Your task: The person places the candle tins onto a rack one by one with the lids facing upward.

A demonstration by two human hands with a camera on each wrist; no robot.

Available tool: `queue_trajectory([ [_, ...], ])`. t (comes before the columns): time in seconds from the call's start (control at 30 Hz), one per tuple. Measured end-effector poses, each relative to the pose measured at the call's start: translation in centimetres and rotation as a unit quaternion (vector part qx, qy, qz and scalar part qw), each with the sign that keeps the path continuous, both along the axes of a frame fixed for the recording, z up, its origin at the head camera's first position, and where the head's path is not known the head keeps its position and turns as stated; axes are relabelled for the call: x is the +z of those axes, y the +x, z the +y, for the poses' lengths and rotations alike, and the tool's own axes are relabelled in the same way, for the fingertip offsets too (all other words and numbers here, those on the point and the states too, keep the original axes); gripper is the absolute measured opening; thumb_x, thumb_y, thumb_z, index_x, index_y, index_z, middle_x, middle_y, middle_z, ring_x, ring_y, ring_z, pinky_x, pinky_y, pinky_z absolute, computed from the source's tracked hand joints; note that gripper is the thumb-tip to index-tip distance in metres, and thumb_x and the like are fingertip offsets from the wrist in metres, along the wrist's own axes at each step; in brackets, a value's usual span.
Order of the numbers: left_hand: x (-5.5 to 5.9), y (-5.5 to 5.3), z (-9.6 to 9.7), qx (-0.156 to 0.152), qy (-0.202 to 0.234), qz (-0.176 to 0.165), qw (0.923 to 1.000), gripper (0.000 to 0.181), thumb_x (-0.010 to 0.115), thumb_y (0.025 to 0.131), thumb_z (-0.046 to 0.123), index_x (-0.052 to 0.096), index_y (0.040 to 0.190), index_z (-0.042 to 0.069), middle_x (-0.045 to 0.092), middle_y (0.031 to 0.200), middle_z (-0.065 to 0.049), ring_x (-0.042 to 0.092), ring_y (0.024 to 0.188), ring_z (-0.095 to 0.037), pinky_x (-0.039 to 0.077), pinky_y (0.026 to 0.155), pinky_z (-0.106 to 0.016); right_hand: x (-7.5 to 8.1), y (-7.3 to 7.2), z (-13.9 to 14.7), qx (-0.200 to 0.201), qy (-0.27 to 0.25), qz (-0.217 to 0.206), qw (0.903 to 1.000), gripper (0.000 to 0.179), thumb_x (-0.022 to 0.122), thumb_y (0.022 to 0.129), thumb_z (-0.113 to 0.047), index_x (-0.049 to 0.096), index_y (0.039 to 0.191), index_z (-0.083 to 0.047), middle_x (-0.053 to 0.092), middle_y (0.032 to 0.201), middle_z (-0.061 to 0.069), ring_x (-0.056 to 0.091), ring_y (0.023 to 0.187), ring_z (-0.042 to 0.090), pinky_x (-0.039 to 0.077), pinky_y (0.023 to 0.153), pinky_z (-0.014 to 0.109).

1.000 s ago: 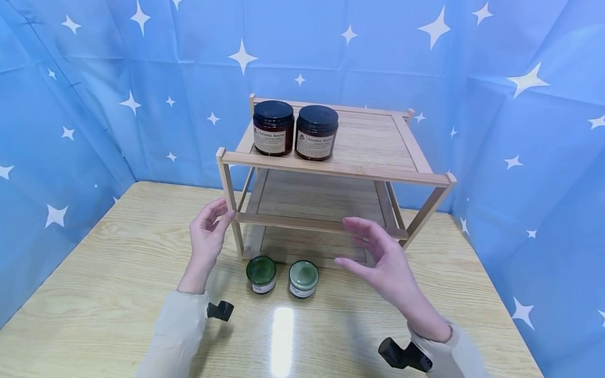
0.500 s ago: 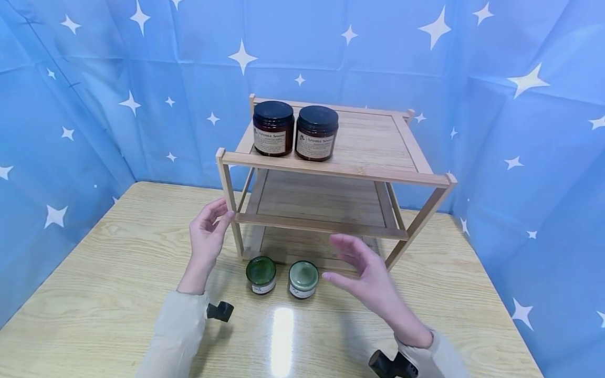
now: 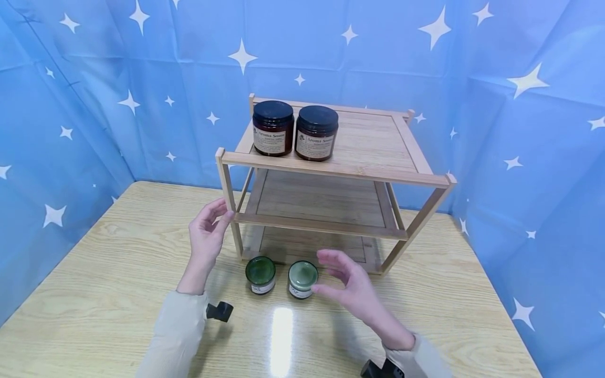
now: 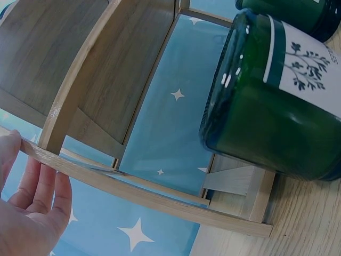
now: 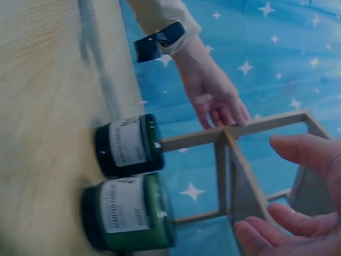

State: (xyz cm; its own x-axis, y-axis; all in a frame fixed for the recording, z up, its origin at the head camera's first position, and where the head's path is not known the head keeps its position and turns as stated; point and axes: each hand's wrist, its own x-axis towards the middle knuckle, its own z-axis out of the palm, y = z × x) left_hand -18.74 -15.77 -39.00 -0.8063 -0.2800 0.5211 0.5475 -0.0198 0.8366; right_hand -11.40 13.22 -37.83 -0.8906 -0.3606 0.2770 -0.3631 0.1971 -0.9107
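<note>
My left hand (image 3: 206,233) pinches the left front post (image 3: 227,184) of a three-tier wooden shelf (image 3: 326,227), thumb in front and fingers behind. In the left wrist view its fingers (image 4: 43,194) curl under that post. My right hand (image 3: 352,289) is open, fingers and thumb spread beside a pale green candle jar (image 3: 303,277); the thumb tip overlaps the jar's right side. Left of it stands a darker green candle jar (image 3: 261,273). Both are upright on the table, labels facing me. Nothing lies between the right thumb (image 5: 301,152) and fingers in the right wrist view.
Two dark brown candle jars (image 3: 273,128) with black lids stand side by side on the shelf's top tier, at the left. A wood-grain table (image 3: 118,294) carries everything. Blue cloth (image 3: 189,68) with white stars hangs around the back and sides.
My right hand has moved left and toward me, from in front of the shelf's middle tier to beside the pale green candle jar. The left hand and the jars have stayed put.
</note>
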Motion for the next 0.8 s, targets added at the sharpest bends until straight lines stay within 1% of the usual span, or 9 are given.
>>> queue_trajectory([
  [0.1, 0.0, 0.0, 0.0, -0.002, 0.004, 0.001, 1.0, 0.024, 0.058, 0.087, -0.016, 0.06, 0.112, -0.014, 0.067, 0.094, 0.012, 0.062, 0.093, -0.007, 0.051, 0.084, -0.02, -0.9, -0.1, -0.2, 0.0, 0.005, -0.016, 0.9999, 0.054, 0.079, 0.077, -0.001, 0.054, 0.123, 0.008, 0.058, 0.124, 0.02, 0.052, 0.115, 0.044, 0.047, 0.096, 0.042],
  [0.17, -0.1, 0.0, 0.0, -0.003, 0.007, 0.001, 1.0, 0.025, 0.058, 0.087, -0.016, 0.061, 0.112, -0.012, 0.067, 0.094, 0.011, 0.062, 0.093, -0.007, 0.051, 0.084, -0.02, -1.4, -0.1, -0.4, -0.009, 0.017, -0.024, 0.9995, 0.054, 0.079, 0.076, -0.002, 0.054, 0.123, 0.008, 0.058, 0.124, 0.021, 0.053, 0.115, 0.043, 0.047, 0.096, 0.042],
  [0.27, -0.1, -0.1, 0.0, -0.003, 0.009, 0.001, 1.0, 0.025, 0.058, 0.087, -0.016, 0.062, 0.111, -0.01, 0.067, 0.094, 0.011, 0.062, 0.093, -0.007, 0.051, 0.083, -0.02, -1.9, -0.1, -0.6, -0.026, 0.032, -0.038, 0.9984, 0.057, 0.081, 0.074, -0.002, 0.054, 0.123, 0.007, 0.058, 0.123, 0.021, 0.053, 0.115, 0.04, 0.046, 0.097, 0.046],
  [0.37, -0.1, 0.0, 0.0, -0.002, 0.009, 0.0, 1.0, 0.025, 0.058, 0.087, -0.015, 0.062, 0.111, -0.011, 0.067, 0.094, 0.011, 0.062, 0.093, -0.007, 0.051, 0.083, -0.02, -2.3, 0.1, -0.9, -0.04, 0.035, -0.051, 0.9973, 0.059, 0.082, 0.072, -0.002, 0.055, 0.124, 0.006, 0.058, 0.123, 0.022, 0.053, 0.116, 0.039, 0.045, 0.097, 0.05],
  [0.5, 0.0, 0.0, 0.0, -0.001, 0.004, 0.0, 1.0, 0.025, 0.058, 0.088, -0.015, 0.059, 0.112, -0.014, 0.067, 0.094, 0.012, 0.062, 0.093, -0.007, 0.051, 0.084, -0.02, -3.0, 0.2, -1.3, -0.054, 0.037, -0.046, 0.9968, 0.061, 0.083, 0.07, -0.001, 0.055, 0.124, 0.005, 0.059, 0.122, 0.02, 0.053, 0.115, 0.038, 0.045, 0.096, 0.052],
  [0.63, 0.0, 0.0, 0.0, -0.001, 0.003, -0.001, 1.0, 0.025, 0.058, 0.088, -0.015, 0.058, 0.112, -0.015, 0.067, 0.094, 0.012, 0.062, 0.093, -0.007, 0.051, 0.084, -0.02, -3.8, -0.1, -1.5, -0.066, 0.041, -0.036, 0.9963, 0.062, 0.084, 0.068, 0.001, 0.055, 0.123, 0.006, 0.06, 0.121, 0.019, 0.053, 0.114, 0.039, 0.046, 0.094, 0.053],
  [0.8, 0.0, 0.0, 0.0, -0.003, 0.005, 0.002, 1.0, 0.025, 0.058, 0.087, -0.015, 0.058, 0.112, -0.015, 0.067, 0.094, 0.012, 0.062, 0.093, -0.007, 0.051, 0.084, -0.02, -4.8, -0.6, -1.6, -0.067, 0.05, -0.049, 0.9953, 0.066, 0.084, 0.066, 0.003, 0.053, 0.124, 0.008, 0.059, 0.12, 0.021, 0.054, 0.112, 0.041, 0.048, 0.093, 0.052],
])
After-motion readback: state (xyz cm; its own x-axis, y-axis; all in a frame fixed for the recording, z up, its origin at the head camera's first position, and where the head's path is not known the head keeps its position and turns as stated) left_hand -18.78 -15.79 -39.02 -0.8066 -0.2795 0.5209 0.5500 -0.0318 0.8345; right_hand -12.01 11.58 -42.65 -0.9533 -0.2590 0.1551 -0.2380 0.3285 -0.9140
